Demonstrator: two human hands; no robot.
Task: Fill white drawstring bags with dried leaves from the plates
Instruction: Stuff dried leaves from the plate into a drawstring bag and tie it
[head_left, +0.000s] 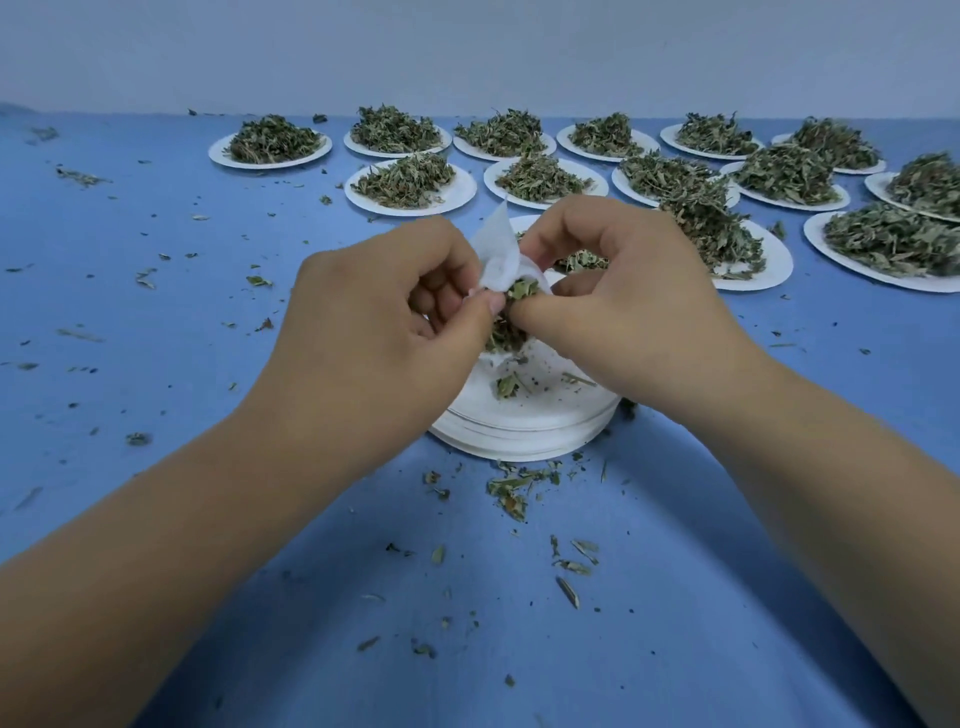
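The fingers of the left hand are curled in, thumb and fingertips pinching the rim of the white bag, probably to hold its mouth open. The right hand meets it from the right of centre, its thumb and curled fingers pinching a wad of dried leaves at the bag's mouth, seemingly to press them in. The bag hangs in the air at the middle of the frame; whether its string is drawn I cannot tell.

Both hands work right above a stack of plates, nearly bare, which looks placed to catch whatever drops. Some has missed anyway: leaf scraps lie just below the stack's near rim and across the blue surface.

Across the upper frame stand heaped plates, closely spaced, with one full plate just right of the right hand. The left and lower parts of the frame hold only crumbs, so the forearms have room there; a reach to the upper right risks brushing rims.
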